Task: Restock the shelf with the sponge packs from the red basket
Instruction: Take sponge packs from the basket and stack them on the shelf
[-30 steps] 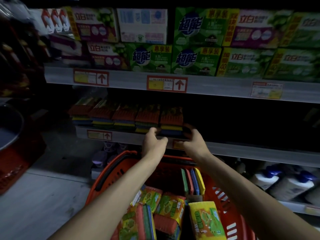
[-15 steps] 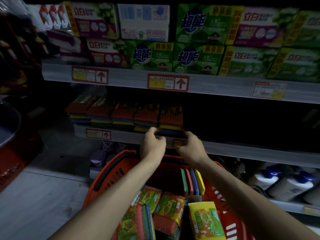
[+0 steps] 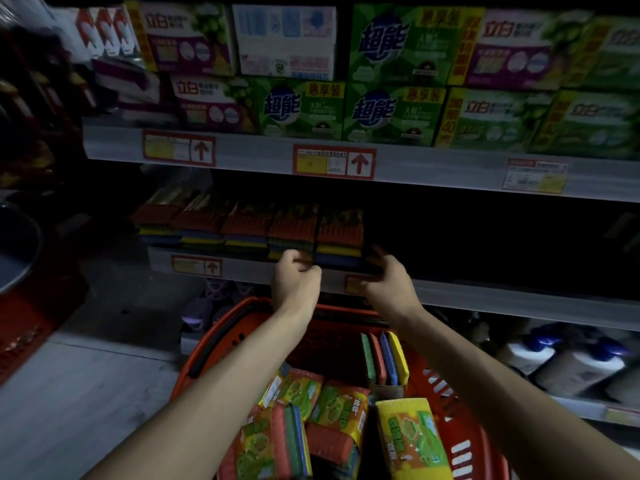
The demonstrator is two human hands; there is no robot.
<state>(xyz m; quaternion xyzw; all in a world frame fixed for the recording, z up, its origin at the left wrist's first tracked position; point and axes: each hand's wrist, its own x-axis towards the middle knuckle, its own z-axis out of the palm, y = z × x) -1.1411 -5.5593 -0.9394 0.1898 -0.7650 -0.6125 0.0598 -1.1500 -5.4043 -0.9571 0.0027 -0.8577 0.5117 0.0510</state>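
Above the far rim of the red basket (image 3: 433, 372), both of your hands are up at the front edge of the shelf (image 3: 485, 296), one at each end of the same sponge pack (image 3: 341, 233). It lies flat as the right-hand end of a row of sponge packs (image 3: 249, 226) that runs off to the left above the basket, each showing a red layer over yellow and blue.

Your left hand (image 3: 296, 282) has its fingers curled in on the pack's lower left corner. Your right hand (image 3: 388, 278) reaches to the pack's right end; its fingers sit in shadow, so you cannot tell whether they are closed round it or only lying against it.

Inside the basket, several more wrapped packs (image 3: 339, 420) lie jumbled and tilted on one another, a yellow one (image 3: 412, 441) nearest the right wall. Behind them one pack (image 3: 382, 362) stands on edge, showing green, red, blue and yellow layers.

Right of the basket, white bottles (image 3: 568, 365) with blue caps stand on the lowest shelf. High above it, green and purple boxes (image 3: 391, 112) are stacked two deep.
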